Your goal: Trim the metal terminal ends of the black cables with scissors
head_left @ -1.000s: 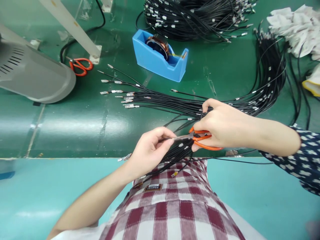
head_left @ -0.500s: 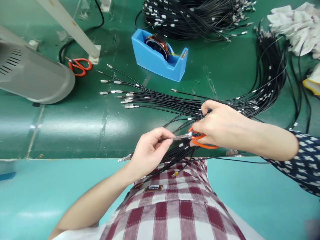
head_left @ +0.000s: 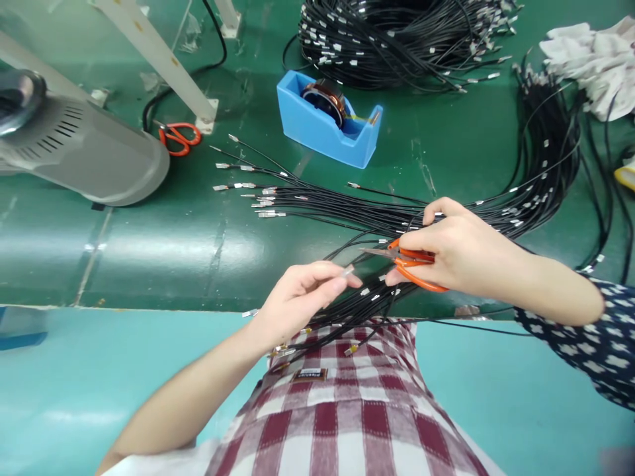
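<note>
This side of the tape dispenser (head_left: pixel 325 137), the left hand (head_left: pixel 307 289) is pinching a small pale piece (head_left: pixel 348 271), probably for precision; the right hand (head_left: pixel 459 248) is gripping scissors (head_left: pixel 403 262).

A: What kind of place is shown?

B: A workshop: black cables (head_left: pixel 342 203) with metal-tipped ends lie in bulk across a green desk (head_left: pixel 163 264).

A: Which other features indicate this?

B: A blue tape dispenser (head_left: pixel 322 135) (its tape yellowish), two pairs of orange-handled scissors (head_left: pixel 407 262) and a grey vented housing (head_left: pixel 109 155).
</note>
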Tool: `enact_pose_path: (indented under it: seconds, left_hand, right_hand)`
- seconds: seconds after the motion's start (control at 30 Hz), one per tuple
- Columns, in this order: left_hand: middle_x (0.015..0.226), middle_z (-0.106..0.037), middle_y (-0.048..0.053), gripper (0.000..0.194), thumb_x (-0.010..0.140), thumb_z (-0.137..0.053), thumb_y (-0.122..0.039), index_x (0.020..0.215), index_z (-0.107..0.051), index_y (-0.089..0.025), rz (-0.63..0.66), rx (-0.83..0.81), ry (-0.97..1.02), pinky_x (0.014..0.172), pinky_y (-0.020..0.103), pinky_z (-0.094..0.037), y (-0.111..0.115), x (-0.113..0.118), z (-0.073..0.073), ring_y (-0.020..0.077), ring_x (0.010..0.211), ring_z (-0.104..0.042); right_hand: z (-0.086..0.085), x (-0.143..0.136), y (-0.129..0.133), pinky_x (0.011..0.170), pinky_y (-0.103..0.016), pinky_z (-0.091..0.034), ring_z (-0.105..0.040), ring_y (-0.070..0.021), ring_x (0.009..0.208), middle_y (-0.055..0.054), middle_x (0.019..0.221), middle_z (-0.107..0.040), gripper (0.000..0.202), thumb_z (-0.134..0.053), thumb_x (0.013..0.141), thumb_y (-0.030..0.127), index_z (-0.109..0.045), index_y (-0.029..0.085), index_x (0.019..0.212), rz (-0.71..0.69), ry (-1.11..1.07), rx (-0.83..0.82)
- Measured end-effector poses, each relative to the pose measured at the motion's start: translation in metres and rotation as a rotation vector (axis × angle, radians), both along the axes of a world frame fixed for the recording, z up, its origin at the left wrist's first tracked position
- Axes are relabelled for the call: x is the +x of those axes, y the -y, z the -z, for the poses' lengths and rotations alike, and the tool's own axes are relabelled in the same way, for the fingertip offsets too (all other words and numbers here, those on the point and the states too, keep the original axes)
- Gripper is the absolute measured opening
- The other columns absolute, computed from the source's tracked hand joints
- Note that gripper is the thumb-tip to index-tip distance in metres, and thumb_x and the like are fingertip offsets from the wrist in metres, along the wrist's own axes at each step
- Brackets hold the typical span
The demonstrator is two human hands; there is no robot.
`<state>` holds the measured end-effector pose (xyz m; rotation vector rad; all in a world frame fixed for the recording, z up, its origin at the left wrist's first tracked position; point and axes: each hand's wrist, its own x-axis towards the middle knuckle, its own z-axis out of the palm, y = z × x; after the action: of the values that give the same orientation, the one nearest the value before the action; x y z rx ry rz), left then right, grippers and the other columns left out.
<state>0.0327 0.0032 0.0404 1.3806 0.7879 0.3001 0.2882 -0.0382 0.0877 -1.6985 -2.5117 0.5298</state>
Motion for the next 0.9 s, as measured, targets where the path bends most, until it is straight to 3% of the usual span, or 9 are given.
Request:
enact_pose_path:
  seconds: [0.1,0.17,0.3,0.57,0.9]
  left_hand:
    - [0.084,-0.070,0.005,0.024,0.094,-0.060,-0.034,0.095,-0.078,-0.018,0.043,0.162,-0.032,0.067,0.027,-0.041,0.003,0.004,-0.001,0.0149,0.072,-0.058]
    - [0.078,-0.069,0.003,0.023,0.096,-0.057,-0.030,0.095,-0.078,-0.019,0.090,0.354,-0.066,0.072,0.029,-0.039,0.005,0.007,0.000,0.0144,0.071,-0.058]
    - [0.063,-0.058,-0.002,0.021,0.097,-0.056,-0.021,0.097,-0.077,-0.021,0.182,0.673,-0.119,0.077,0.033,-0.033,0.008,0.010,0.005,0.0126,0.066,-0.054]
    - [0.069,-0.059,-0.001,0.021,0.096,-0.053,-0.015,0.087,-0.072,-0.016,0.218,0.774,-0.112,0.078,0.034,-0.032,0.010,0.014,0.007,0.0135,0.071,-0.054]
    - [0.070,-0.059,-0.001,0.019,0.095,-0.054,-0.012,0.085,-0.069,-0.015,0.192,0.850,-0.077,0.079,0.034,-0.032,0.011,0.013,0.010,0.0138,0.070,-0.053]
  right_hand:
    - [-0.004,0.001,0.003,0.091,-0.038,-0.033,-0.031,-0.0094,0.046,0.007,0.046,-0.052,0.041,-0.058,0.092,0.041,-0.050,0.020,0.057,-0.035,-0.012,0.002]
    - [-0.007,0.002,0.006,0.095,-0.040,-0.031,-0.034,-0.0083,0.045,0.007,0.048,-0.057,0.039,-0.058,0.092,0.039,-0.053,0.020,0.058,-0.071,0.020,0.011]
    - [-0.008,0.002,0.011,0.096,-0.043,-0.030,-0.049,-0.0116,0.052,0.003,0.059,-0.067,0.038,-0.060,0.090,0.051,-0.063,0.021,0.067,-0.139,0.109,0.068]
    - [-0.002,-0.001,0.011,0.096,-0.045,-0.030,-0.051,-0.0129,0.050,0.003,0.055,-0.066,0.037,-0.061,0.089,0.050,-0.062,0.021,0.066,-0.226,0.205,0.068]
    - [-0.005,-0.003,0.005,0.094,-0.043,-0.032,-0.043,-0.0106,0.044,0.003,0.051,-0.064,0.029,-0.062,0.086,0.030,-0.056,0.020,0.059,-0.305,0.240,0.018]
